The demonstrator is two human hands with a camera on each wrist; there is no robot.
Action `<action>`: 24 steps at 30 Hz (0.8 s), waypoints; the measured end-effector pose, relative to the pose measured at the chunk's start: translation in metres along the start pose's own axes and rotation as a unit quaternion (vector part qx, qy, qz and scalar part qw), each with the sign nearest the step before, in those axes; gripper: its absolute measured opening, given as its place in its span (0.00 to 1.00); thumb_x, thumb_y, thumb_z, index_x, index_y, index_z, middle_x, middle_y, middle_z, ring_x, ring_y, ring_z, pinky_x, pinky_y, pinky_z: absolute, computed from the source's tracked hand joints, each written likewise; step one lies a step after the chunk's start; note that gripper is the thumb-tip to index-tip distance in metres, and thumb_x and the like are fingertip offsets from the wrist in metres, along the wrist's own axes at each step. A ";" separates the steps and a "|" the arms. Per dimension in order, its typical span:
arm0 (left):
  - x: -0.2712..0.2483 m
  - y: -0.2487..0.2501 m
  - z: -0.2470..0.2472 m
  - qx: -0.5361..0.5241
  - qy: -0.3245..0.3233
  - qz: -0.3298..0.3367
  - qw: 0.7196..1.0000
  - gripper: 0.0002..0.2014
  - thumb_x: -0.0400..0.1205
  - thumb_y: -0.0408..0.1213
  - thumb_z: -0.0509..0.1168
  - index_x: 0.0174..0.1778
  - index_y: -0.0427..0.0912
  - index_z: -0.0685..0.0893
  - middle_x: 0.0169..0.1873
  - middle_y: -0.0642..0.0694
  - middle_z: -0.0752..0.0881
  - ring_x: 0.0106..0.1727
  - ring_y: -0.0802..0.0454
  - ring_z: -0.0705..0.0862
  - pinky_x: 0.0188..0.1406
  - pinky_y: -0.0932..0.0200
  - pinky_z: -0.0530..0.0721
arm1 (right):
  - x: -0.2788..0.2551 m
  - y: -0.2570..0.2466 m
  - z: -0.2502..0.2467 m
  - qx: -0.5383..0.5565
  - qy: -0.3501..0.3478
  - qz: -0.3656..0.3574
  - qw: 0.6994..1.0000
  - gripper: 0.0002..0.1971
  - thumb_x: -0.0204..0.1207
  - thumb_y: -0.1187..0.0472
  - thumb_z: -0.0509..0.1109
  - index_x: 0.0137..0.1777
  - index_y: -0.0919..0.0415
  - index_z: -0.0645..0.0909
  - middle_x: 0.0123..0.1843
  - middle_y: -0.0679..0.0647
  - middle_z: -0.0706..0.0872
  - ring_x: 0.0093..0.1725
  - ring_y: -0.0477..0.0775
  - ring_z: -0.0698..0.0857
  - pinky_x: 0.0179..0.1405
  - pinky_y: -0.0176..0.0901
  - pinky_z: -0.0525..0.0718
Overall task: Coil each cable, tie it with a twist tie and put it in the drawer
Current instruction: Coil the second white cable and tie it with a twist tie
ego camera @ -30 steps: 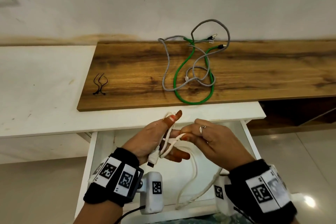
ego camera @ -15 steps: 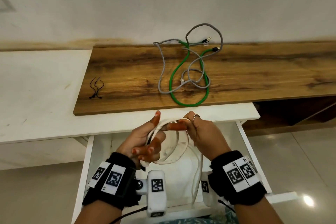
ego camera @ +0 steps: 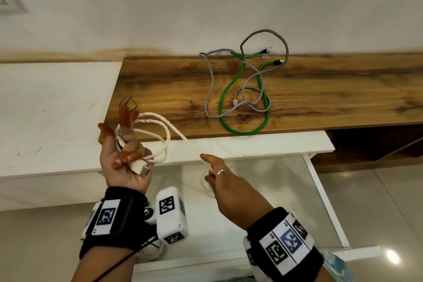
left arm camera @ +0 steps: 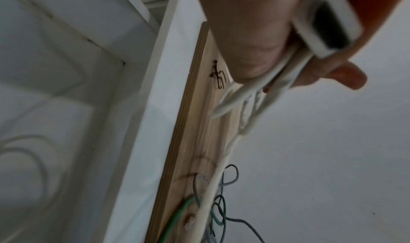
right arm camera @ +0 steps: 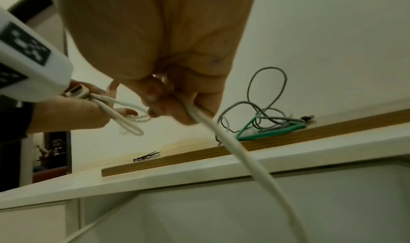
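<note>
My left hand is raised palm up over the white top's front edge. Its lower fingers curl round several loops of the white cable and its USB plug; the upper fingers point straight up. One strand runs taut down to my right hand, which grips it over the open drawer. In the right wrist view the white cable hangs on below the fist. Black twist ties lie on the wooden board just behind my left fingertips. A green cable and a grey cable lie tangled on the board.
The wooden board lies on the white top against the wall. The drawer's white floor sits below my right hand. To the right are a dark shelf opening and glossy floor tiles.
My hands have parted. The left hand rose and went left with the coil, up to the twist ties. The right hand slid along the strand to the right and pulled it straight.
</note>
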State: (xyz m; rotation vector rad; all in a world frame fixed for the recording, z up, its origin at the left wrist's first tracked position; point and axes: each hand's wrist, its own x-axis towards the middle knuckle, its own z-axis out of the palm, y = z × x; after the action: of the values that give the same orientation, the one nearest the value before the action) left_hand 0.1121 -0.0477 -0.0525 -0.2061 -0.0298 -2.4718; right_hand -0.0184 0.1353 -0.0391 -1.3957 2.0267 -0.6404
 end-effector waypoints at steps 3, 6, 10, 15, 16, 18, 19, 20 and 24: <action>-0.002 -0.003 0.008 0.061 0.104 0.070 0.990 0.20 0.84 0.43 0.60 0.70 0.36 0.76 0.43 0.44 0.91 0.16 0.57 0.80 0.18 0.68 0.81 | -0.002 -0.008 0.001 -0.089 0.007 -0.064 0.994 0.32 0.79 0.74 0.49 0.82 0.51 0.55 0.74 0.49 0.71 0.66 0.53 0.79 0.59 0.49 0.80; 0.001 -0.024 0.020 0.192 0.206 0.102 0.954 0.16 0.81 0.46 0.58 0.55 0.44 0.88 0.40 0.56 0.91 0.23 0.66 0.83 0.22 0.77 0.79 | -0.005 -0.013 0.004 -0.148 -0.026 -0.095 0.984 0.31 0.78 0.73 0.49 0.81 0.55 0.59 0.69 0.53 0.74 0.63 0.57 0.79 0.55 0.54 0.81; 0.004 -0.046 0.027 0.336 0.228 0.053 0.912 0.14 0.82 0.47 0.56 0.58 0.49 0.80 0.50 0.57 0.91 0.47 0.53 0.91 0.31 0.58 0.89 | -0.003 -0.019 -0.005 -0.182 0.043 -0.152 0.970 0.32 0.68 0.68 0.42 0.67 0.58 0.79 0.50 0.53 0.83 0.44 0.55 0.85 0.26 0.46 0.82; 0.004 -0.068 0.032 0.374 0.207 -0.042 0.903 0.20 0.76 0.48 0.58 0.64 0.49 0.75 0.52 0.54 0.90 0.48 0.42 0.91 0.37 0.43 0.90 | -0.006 -0.015 -0.015 -0.227 0.104 -0.202 0.947 0.26 0.65 0.68 0.48 0.54 0.50 0.83 0.46 0.43 0.84 0.43 0.44 0.80 0.24 0.31 0.67; 0.004 -0.073 0.033 0.379 0.208 -0.058 0.900 0.21 0.76 0.48 0.59 0.64 0.49 0.75 0.52 0.53 0.90 0.47 0.41 0.91 0.34 0.46 0.89 | -0.006 -0.014 -0.016 -0.225 0.105 -0.207 0.946 0.25 0.65 0.67 0.49 0.54 0.49 0.82 0.49 0.43 0.84 0.46 0.42 0.78 0.25 0.30 0.65; 0.003 -0.080 0.033 0.394 0.210 -0.093 0.890 0.22 0.75 0.48 0.60 0.65 0.49 0.75 0.53 0.51 0.90 0.45 0.39 0.91 0.31 0.51 0.88 | -0.008 -0.012 -0.018 -0.222 0.110 -0.209 0.946 0.24 0.67 0.67 0.50 0.53 0.49 0.82 0.50 0.42 0.83 0.47 0.42 0.75 0.25 0.30 0.62; 0.003 -0.082 0.034 0.399 0.209 -0.108 0.886 0.22 0.75 0.48 0.61 0.65 0.49 0.75 0.53 0.50 0.90 0.44 0.39 0.91 0.29 0.53 0.88 | -0.008 -0.011 -0.019 -0.221 0.112 -0.210 0.946 0.23 0.67 0.67 0.51 0.53 0.49 0.82 0.51 0.42 0.82 0.48 0.42 0.74 0.25 0.29 0.61; 0.002 -0.084 0.035 0.398 0.206 -0.121 0.885 0.22 0.75 0.48 0.60 0.66 0.49 0.75 0.54 0.49 0.90 0.43 0.39 0.91 0.29 0.53 0.88 | -0.009 -0.009 -0.020 -0.219 0.113 -0.214 0.945 0.23 0.67 0.67 0.51 0.53 0.49 0.82 0.53 0.43 0.82 0.49 0.42 0.75 0.26 0.29 0.61; 0.000 -0.086 0.033 0.420 0.205 -0.176 0.867 0.21 0.80 0.46 0.59 0.69 0.46 0.74 0.57 0.43 0.89 0.40 0.44 0.91 0.30 0.54 0.89 | -0.011 -0.004 -0.022 -0.193 0.097 -0.230 0.949 0.17 0.75 0.63 0.57 0.56 0.47 0.83 0.57 0.46 0.84 0.51 0.48 0.83 0.25 0.34 0.75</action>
State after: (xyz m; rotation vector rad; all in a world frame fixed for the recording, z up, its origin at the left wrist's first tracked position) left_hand 0.0641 0.0224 -0.0174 0.7552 -1.0140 -2.5419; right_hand -0.0279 0.1458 -0.0188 -2.1526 2.0616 -0.6099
